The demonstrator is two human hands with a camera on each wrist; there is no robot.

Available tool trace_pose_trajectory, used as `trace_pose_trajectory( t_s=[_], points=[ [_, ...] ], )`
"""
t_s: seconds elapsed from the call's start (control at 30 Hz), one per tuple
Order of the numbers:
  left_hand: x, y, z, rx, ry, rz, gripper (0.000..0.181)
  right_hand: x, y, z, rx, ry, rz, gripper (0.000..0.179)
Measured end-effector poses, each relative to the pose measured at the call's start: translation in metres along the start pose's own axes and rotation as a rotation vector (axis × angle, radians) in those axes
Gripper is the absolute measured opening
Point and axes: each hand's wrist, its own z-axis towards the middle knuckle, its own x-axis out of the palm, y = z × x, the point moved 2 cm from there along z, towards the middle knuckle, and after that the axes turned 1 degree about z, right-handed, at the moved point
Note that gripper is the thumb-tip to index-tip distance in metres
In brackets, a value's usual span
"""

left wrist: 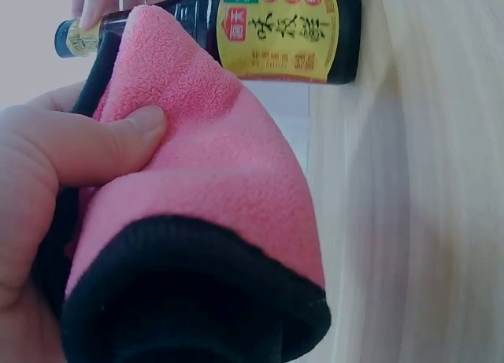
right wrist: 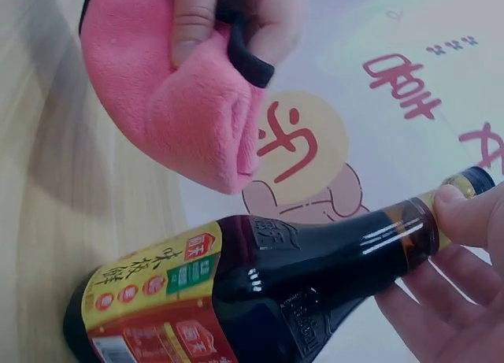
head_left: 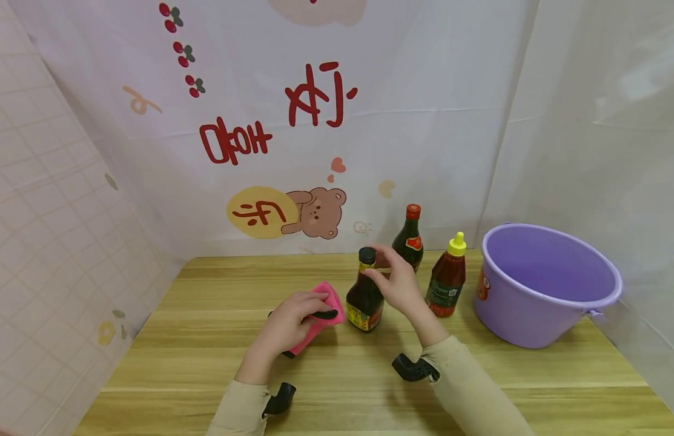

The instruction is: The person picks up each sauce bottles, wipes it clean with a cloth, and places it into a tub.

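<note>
Sleeves (head_left: pixel 475 390) cross a wooden table (head_left: pixel 200 345) by white sheeting (head_left: pixel 424 139), left fingers (head_left: pixel 310 303) gripping pink cloth (left wrist: pixel 213 142), right fingers (head_left: pixel 391 258) a bottle (head_left: pixel 364 297).

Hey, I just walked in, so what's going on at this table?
A person's left hand holds a pink cloth close to a dark, black-capped bottle. Their right hand holds that bottle near its top, upright on the wooden table. In the head view, a red-capped bottle, a yellow-capped bottle and a purple bucket stand to its right.
</note>
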Motion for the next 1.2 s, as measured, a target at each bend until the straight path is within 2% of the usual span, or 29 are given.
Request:
trace_pose_trajectory(
  t_s=[0.13, 0.37, 0.6, 0.83, 1.0, 1.2],
  points=[
    [-0.001, -0.001, 0.002, 0.002, 0.0, -0.002, 0.039, -0.004, -0.005, 0.001, 0.039, 0.056, 0.061, 0.047],
    [-0.009, -0.004, 0.01, 0.056, -0.04, 0.022, 0.033, -0.009, -0.011, 0.005, 0.073, 0.118, 0.092, 0.047],
    [-0.018, -0.009, 0.024, 0.111, -0.128, -0.025, 0.034, -0.01, -0.012, 0.007, 0.093, 0.188, 0.136, 0.047],
    [-0.029, -0.018, 0.043, 0.199, -0.205, -0.087, 0.029, -0.01, -0.013, 0.007, 0.08, 0.229, 0.146, 0.047],
    [-0.034, -0.024, 0.054, 0.249, -0.212, -0.083, 0.03, -0.011, -0.014, 0.007, 0.096, 0.262, 0.152, 0.047],
    [-0.027, -0.024, 0.062, 0.276, -0.193, -0.06, 0.029, -0.01, -0.016, 0.007, 0.086, 0.273, 0.183, 0.048]
  ],
)
